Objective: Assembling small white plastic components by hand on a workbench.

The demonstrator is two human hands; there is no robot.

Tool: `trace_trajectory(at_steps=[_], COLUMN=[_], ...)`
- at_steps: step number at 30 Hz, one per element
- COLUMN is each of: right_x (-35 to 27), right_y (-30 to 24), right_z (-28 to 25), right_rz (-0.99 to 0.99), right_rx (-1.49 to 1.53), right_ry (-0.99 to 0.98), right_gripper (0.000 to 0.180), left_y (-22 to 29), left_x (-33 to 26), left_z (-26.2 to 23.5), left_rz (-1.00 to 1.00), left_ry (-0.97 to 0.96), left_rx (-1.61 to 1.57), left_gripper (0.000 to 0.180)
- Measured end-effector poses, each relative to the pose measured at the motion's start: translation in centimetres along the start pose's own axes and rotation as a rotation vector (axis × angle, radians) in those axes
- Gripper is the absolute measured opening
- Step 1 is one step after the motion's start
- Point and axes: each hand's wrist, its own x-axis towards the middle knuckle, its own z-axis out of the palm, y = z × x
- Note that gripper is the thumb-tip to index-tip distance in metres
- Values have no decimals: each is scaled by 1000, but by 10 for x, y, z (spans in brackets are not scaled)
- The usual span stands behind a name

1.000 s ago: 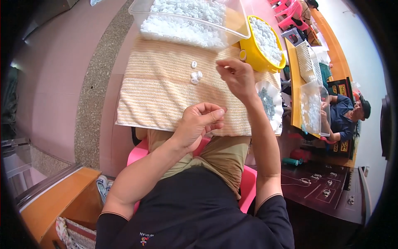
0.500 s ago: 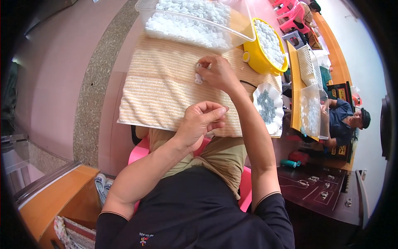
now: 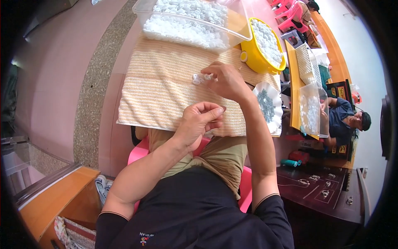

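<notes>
head view, rt hand (image 3: 226, 81) on white rings (image 3: 200, 78), yellow tub (image 3: 253, 58) behind

Work surface: a table covered by a striped beige cloth (image 3: 166, 95), which serves as the landmark. Lying directly on the cloth, near its middle toward the far edge, a small cluster of white ring-shaped parts (image 3: 200, 78). Beyond the cloth's far edge, a clear plastic tray (image 3: 236, 25) heaped with small white parts. At the cloth's far right corner, a yellow tub (image 3: 253, 60) also filled with white parts. At the cloth's right edge, a white scalloped dish (image 3: 277, 124) holding small grey-blue pieces. The cloth's near edge overhangs the seated person's lap; its left edge borders the pink floor (image 3: 62, 70)
</notes>
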Motion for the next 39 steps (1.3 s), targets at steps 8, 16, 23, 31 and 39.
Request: trace_trajectory(at_steps=[8,16,23,31,39], right_x=[-6,-36,-78,-106,-119], right_y=[-6,-5,-4,1,3], right_z=[13,14,19,21,24], right_rz=[12,-85,77,40,45], right_rx=[-73,109,615,1041,1266], right_ry=[17,280,313,203,162], right_gripper=[21,13,10,14,19], left_y=[1,2,1,-5,1], left_x=[0,1,0,1,-3], left_z=[-1,-3,1,2,3], left_rz=[-1,8,101,83,-30], left_ry=[-3,27,114,15,-58], left_rx=[-9,-14,5,33,15], left_gripper=[10,11,13,11,13])
